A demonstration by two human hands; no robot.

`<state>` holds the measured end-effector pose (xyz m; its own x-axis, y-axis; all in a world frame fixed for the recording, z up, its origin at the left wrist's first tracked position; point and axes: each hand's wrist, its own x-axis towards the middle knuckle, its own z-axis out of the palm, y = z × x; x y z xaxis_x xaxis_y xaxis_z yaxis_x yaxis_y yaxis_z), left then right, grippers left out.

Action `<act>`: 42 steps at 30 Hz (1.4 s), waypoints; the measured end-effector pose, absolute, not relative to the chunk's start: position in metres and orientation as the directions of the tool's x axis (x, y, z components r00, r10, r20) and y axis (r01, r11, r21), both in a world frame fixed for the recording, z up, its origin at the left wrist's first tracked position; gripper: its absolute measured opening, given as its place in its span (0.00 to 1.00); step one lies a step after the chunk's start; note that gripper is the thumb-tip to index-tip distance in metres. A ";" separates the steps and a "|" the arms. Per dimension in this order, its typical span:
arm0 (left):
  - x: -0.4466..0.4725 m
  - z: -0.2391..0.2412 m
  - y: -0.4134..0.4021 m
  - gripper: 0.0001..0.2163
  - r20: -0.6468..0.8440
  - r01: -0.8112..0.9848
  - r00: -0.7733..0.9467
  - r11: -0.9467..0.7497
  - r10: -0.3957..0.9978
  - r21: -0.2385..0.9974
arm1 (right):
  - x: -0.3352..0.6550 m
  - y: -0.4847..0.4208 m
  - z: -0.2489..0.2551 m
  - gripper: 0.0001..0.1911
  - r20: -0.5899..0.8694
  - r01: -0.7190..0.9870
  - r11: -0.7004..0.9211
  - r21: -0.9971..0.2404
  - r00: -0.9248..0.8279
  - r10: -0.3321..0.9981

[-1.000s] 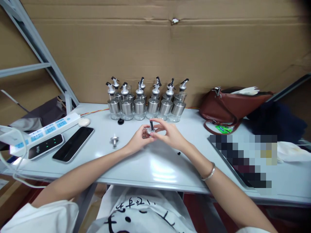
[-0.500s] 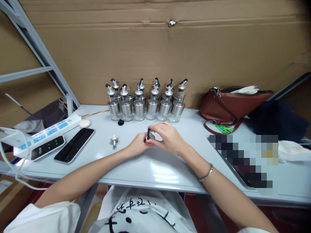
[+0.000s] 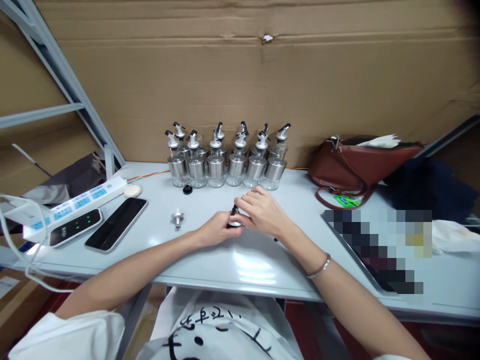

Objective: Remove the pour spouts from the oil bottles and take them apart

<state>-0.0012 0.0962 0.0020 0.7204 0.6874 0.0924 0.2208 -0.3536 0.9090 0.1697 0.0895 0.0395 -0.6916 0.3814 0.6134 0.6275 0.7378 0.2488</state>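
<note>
Over the middle of the table, my left hand [image 3: 218, 228] is closed round the base of a silver and black pour spout [image 3: 234, 223]. The thumb and fingers of my right hand [image 3: 261, 209] pinch its black flip lever from above; the fingers hide part of it. A silver spout part without a lever [image 3: 177, 219] stands on the table left of my hands. Farther back lies a small black stopper piece [image 3: 187, 189]. Behind my hands, glass bottles with steel sleeves [image 3: 216, 167] stand in rows, and most wear spouts with black levers.
At left lie a phone [image 3: 117, 224], a small black device with green lights [image 3: 76, 228], a power strip [image 3: 80, 202] and a round white object [image 3: 132, 191]. A brown bag [image 3: 360, 167] sits back right. A cardboard sheet [image 3: 240, 80] rises behind the bottles.
The spout has turned in my hands, so its silver collar now faces up more and the lever leans. Both hands have shifted slightly, the left one toward me.
</note>
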 end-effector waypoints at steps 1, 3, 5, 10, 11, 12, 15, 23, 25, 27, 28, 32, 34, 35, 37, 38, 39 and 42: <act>-0.001 0.002 0.096 0.09 0.081 0.227 0.723 -0.346 0.686 0.910 | 0.170 0.090 0.039 0.26 0.609 0.628 0.735 0.257 -0.696 0.381; -0.001 0.002 0.095 0.09 0.074 0.230 0.727 -0.344 0.683 0.911 | 0.169 0.090 0.039 0.27 0.605 0.630 0.726 0.278 -0.701 0.378; -0.001 0.003 0.095 0.09 0.086 0.220 0.731 -0.354 0.677 0.909 | 0.169 0.091 0.038 0.27 0.600 0.632 0.713 0.304 -0.708 0.372; -0.002 0.005 0.096 0.09 0.071 0.239 0.727 -0.349 0.683 0.906 | 0.169 0.091 0.036 0.23 0.545 0.623 0.677 0.391 -0.750 0.375; -0.003 0.006 0.096 0.09 0.069 0.250 0.728 -0.357 0.682 0.900 | 0.169 0.091 0.035 0.22 0.534 0.619 0.671 0.408 -0.758 0.375; -0.003 0.007 0.095 0.08 0.066 0.261 0.730 -0.367 0.680 0.893 | 0.168 0.091 0.035 0.20 0.527 0.617 0.666 0.420 -0.763 0.374; -0.004 0.010 0.095 0.09 0.060 0.281 0.732 -0.382 0.679 0.880 | 0.168 0.090 0.035 0.18 0.518 0.617 0.662 0.425 -0.766 0.381; -0.006 0.012 0.094 0.09 0.062 0.280 0.750 -0.402 0.659 0.872 | 0.169 0.089 0.035 0.21 0.554 0.602 0.691 0.400 -0.760 0.342; -0.006 0.013 0.094 0.09 0.061 0.279 0.756 -0.405 0.652 0.871 | 0.170 0.089 0.036 0.22 0.565 0.601 0.691 0.402 -0.756 0.329; -0.007 0.013 0.094 0.09 0.063 0.275 0.762 -0.410 0.644 0.870 | 0.170 0.088 0.037 0.23 0.580 0.601 0.689 0.406 -0.752 0.314; -0.007 0.013 0.094 0.08 0.065 0.272 0.766 -0.413 0.640 0.869 | 0.169 0.088 0.037 0.24 0.589 0.601 0.686 0.409 -0.749 0.305; -0.008 0.011 0.094 0.07 0.067 0.266 0.766 -0.411 0.639 0.872 | 0.168 0.087 0.039 0.25 0.619 0.591 0.688 0.421 -0.742 0.258; -0.007 0.010 0.094 0.07 0.061 0.271 0.766 -0.408 0.640 0.872 | 0.167 0.087 0.040 0.26 0.635 0.590 0.688 0.424 -0.735 0.239; -0.007 0.010 0.094 0.07 0.062 0.272 0.766 -0.409 0.640 0.871 | 0.167 0.087 0.040 0.26 0.642 0.591 0.686 0.425 -0.730 0.233; -0.007 0.011 0.094 0.07 0.073 0.264 0.767 -0.417 0.638 0.870 | 0.167 0.086 0.040 0.26 0.648 0.595 0.681 0.428 -0.727 0.227; -0.007 0.011 0.094 0.07 0.080 0.258 0.768 -0.421 0.636 0.869 | 0.167 0.086 0.039 0.26 0.647 0.595 0.679 0.430 -0.728 0.229; -0.007 0.012 0.094 0.07 0.088 0.252 0.768 -0.425 0.634 0.869 | 0.167 0.086 0.039 0.26 0.645 0.595 0.678 0.430 -0.728 0.230; -0.007 0.012 0.094 0.07 0.096 0.243 0.773 -0.433 0.627 0.868 | 0.167 0.086 0.037 0.25 0.645 0.597 0.681 0.424 -0.727 0.237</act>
<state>-0.0067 0.0941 0.0117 0.7732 0.6269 0.0957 0.2435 -0.4329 0.8679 0.1669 0.0863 0.0374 -0.7269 0.2368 0.6447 0.5975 0.6808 0.4237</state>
